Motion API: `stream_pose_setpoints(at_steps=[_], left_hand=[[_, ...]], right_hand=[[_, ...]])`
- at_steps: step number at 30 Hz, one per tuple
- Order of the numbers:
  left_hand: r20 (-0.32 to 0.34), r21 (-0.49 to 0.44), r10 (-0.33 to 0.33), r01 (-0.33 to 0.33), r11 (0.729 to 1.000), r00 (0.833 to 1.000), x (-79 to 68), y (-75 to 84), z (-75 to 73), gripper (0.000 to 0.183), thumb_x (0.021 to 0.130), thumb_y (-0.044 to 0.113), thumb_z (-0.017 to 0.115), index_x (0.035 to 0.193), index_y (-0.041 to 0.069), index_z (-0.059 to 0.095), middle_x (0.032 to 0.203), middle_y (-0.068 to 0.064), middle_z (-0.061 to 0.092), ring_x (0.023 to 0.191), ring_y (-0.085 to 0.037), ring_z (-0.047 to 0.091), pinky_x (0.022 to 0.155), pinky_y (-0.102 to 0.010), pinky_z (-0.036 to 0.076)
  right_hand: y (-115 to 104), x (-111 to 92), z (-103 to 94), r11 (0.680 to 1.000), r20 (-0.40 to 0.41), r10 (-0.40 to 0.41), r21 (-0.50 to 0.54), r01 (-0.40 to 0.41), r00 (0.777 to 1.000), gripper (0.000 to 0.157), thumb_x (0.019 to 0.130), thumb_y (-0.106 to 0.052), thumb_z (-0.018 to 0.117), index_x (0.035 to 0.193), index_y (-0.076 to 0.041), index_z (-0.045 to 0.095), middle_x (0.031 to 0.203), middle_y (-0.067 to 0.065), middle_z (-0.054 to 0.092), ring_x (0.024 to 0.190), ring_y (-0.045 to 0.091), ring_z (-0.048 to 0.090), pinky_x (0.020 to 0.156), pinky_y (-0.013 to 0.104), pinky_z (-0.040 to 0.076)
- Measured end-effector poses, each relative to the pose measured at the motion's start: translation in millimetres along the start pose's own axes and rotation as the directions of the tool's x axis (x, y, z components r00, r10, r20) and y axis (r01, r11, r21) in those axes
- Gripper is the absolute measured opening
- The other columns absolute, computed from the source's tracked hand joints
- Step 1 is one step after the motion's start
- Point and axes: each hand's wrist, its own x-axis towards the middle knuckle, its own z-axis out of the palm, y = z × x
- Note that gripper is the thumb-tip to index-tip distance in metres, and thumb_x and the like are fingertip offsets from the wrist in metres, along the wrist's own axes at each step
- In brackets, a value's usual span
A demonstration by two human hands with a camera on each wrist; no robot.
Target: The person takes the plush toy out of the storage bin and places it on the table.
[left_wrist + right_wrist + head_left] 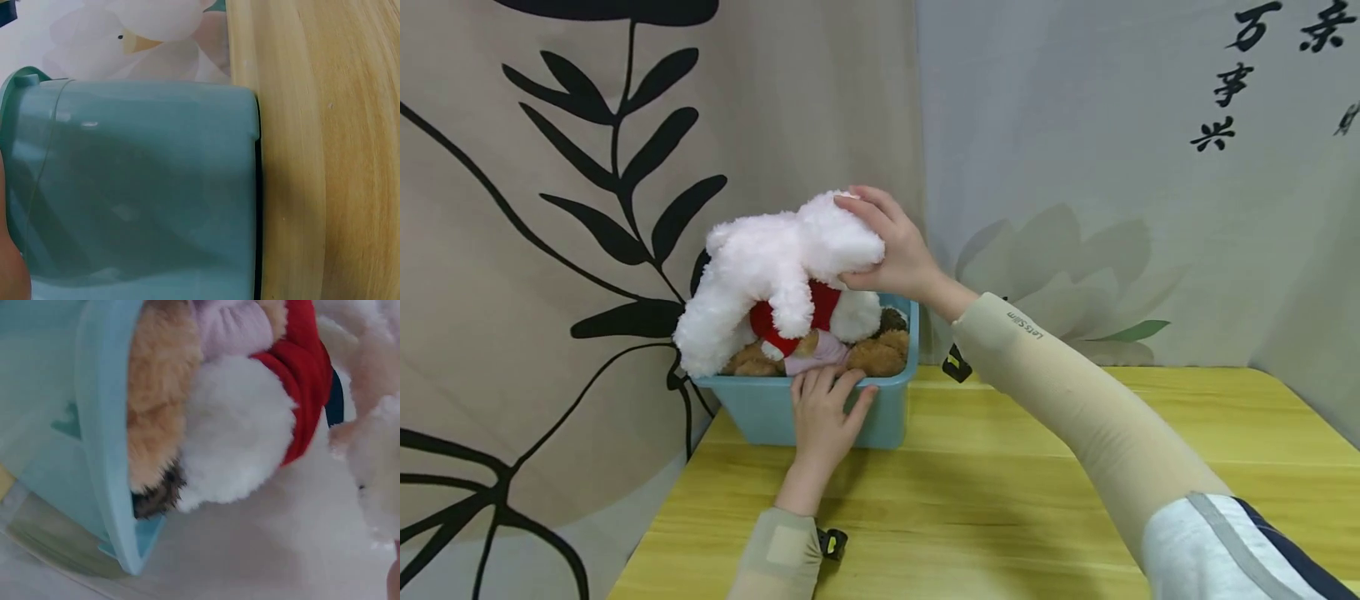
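Note:
My right hand (891,242) grips the head of a fluffy white plush toy (760,246), fingers over the top and thumb underneath. That toy lies stretched above a light-blue plastic bin (887,417), its far end hanging over the left rim. My left hand (823,412) rests on the bin's front wall, fingertips over the rim and thumb spread. Inside are a white plush in red clothing (237,431), a tan plush (159,387), a pink-clothed part (817,354) and a dark brown fuzzy piece (159,497). The left wrist view shows mostly the bin's side.
The bin stands on a yellow wood-grain table (1037,500), near its left edge. Behind it hang a beige curtain (820,100) with black leaf prints and a pale cloth (1060,125) with dark characters. A black strap buckle (957,364) sticks out at the right wrist.

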Motion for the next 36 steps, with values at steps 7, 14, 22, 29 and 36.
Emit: stream_pose_setpoints(at_steps=[7, 14, 22, 29, 36], left_hand=[[-0.003, -0.009, 0.017, -0.017, 1.000, 1.000, 0.9, 3.3, 3.9, 0.046, 0.097, 0.058, 0.044, 0.099, 0.018, 0.067, 0.096, -0.006, 0.062, 0.089, -0.028, 0.053, 0.088, -0.049, 0.032], [-0.011, -0.044, 0.026, -0.026, 0.999, 1.000, 2.1, 6.0, 8.2, 0.047, 0.097, 0.057, 0.045, 0.098, 0.017, 0.068, 0.096, -0.006, 0.061, 0.091, -0.029, 0.053, 0.089, -0.051, 0.031], [-0.031, -0.073, 0.035, -0.038, 0.997, 0.999, 3.9, 2.2, 15.8, 0.046, 0.096, 0.056, 0.047, 0.096, 0.015, 0.069, 0.096, -0.006, 0.062, 0.089, -0.029, 0.053, 0.088, -0.050, 0.031], [-0.048, -0.092, 0.035, -0.039, 0.995, 0.998, 7.3, -5.4, 18.0, 0.045, 0.096, 0.055, 0.049, 0.095, 0.015, 0.069, 0.096, -0.006, 0.062, 0.090, -0.029, 0.053, 0.088, -0.052, 0.030], [-0.052, -0.102, 0.025, -0.030, 0.994, 0.998, 8.4, -12.5, 17.3, 0.045, 0.096, 0.055, 0.050, 0.097, 0.014, 0.069, 0.096, -0.007, 0.063, 0.090, -0.030, 0.053, 0.089, -0.051, 0.030]], right_hand=[[-2.8, -16.2, 14.5, 0.996, 0.129, 0.088, 0.009, -0.090, 0.988, 0.099, 0.068, -0.030, 0.090, 0.147, -0.006, 0.035, 0.151, 0.013, 0.032, 0.142, 0.017, 0.025, 0.110, 0.036, 0.028], [-3.2, -26.0, 21.4, 1.000, 0.157, -0.012, 0.014, 0.010, 0.988, 0.093, 0.070, -0.028, 0.089, 0.143, -0.005, 0.037, 0.143, 0.016, 0.037, 0.133, 0.025, 0.033, 0.106, 0.036, 0.033], [-9.0, -13.1, -2.6, 0.999, 0.026, -0.010, 0.034, 0.010, 1.000, 0.085, 0.064, -0.010, 0.089, 0.137, -0.002, 0.045, 0.135, 0.016, 0.045, 0.123, 0.022, 0.045, 0.102, 0.033, 0.038], [-14.7, 3.2, -45.8, 0.994, -0.129, 0.103, 0.053, -0.097, 0.986, 0.084, 0.061, 0.000, 0.087, 0.136, -0.002, 0.049, 0.134, 0.014, 0.050, 0.121, 0.020, 0.047, 0.102, 0.032, 0.036], [-23.8, 16.1, -106.6, 0.999, -0.219, 0.027, -0.018, -0.032, 0.975, 0.079, 0.064, -0.001, 0.083, 0.134, 0.002, 0.047, 0.131, 0.015, 0.052, 0.118, 0.017, 0.049, 0.101, 0.031, 0.036]])
